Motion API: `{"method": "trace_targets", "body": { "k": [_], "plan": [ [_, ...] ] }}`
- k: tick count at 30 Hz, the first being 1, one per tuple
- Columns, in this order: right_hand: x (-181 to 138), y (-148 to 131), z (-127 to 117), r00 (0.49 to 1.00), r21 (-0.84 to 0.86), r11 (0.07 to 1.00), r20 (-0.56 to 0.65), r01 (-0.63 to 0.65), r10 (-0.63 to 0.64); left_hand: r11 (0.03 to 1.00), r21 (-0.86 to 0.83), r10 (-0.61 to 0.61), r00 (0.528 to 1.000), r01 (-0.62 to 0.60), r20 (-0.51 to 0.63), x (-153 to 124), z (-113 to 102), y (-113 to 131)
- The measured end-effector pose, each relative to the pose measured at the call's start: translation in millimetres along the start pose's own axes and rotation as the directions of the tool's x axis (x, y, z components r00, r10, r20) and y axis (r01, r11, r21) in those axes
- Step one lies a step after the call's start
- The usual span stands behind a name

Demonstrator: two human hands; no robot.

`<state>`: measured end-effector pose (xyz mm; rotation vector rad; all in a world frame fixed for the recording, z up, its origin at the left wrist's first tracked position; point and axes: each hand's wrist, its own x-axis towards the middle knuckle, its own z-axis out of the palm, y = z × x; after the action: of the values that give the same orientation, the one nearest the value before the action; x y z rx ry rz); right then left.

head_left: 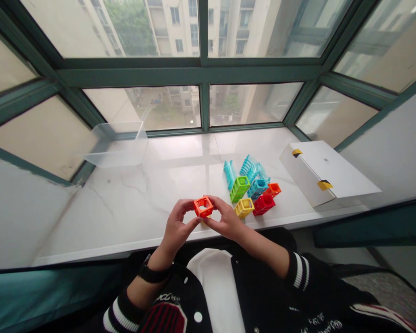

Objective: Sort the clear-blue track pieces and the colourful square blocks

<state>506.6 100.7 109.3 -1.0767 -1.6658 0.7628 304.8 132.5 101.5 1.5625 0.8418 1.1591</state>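
An orange open-frame cube block [203,206] is pinched between both my hands just above the front edge of the white marble sill [142,194]. My left hand [176,227] grips its left side with thumb and fingers. My right hand [225,221] grips its right side; something yellow shows just under the block. To the right lies a cluster of toy blocks: a green one [239,188], a yellow one [244,207], a red one [264,204], a small orange one [273,189], a blue one [257,188] and light blue curved track pieces [248,167].
A clear plastic bin [116,144] stands at the back left of the sill by the window. A white cardboard box [326,174] with yellow-black tape lies at the right. Green window frames enclose the sill on three sides.
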Motion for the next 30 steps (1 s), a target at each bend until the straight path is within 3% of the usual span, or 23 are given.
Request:
{"method": "trace_targets", "body": {
  "k": [7,19,24,30],
  "plan": [
    [2.6,-10.4,-8.1,0.997,-0.079,0.995,-0.059,0.053,-0.057,0.997,-0.072,-0.037,0.999,0.038,0.018,3.7,7.6,16.3],
    [-4.6,-30.3,-35.3,0.988,-0.27,0.956,-0.065,0.115,-0.138,0.993,-0.116,0.003,0.996,0.008,0.094,9.2,26.6,37.8],
    [-14.0,-36.9,-60.2,0.986,-0.345,0.932,-0.086,0.106,-0.143,0.996,-0.092,0.034,0.987,-0.02,0.158,14.6,42.2,44.7],
    [-29.7,-34.0,-115.2,0.966,-0.461,0.886,-0.204,0.05,-0.16,0.999,-0.008,-0.046,0.989,0.047,0.141,19.2,39.9,20.6]
  ]
}}
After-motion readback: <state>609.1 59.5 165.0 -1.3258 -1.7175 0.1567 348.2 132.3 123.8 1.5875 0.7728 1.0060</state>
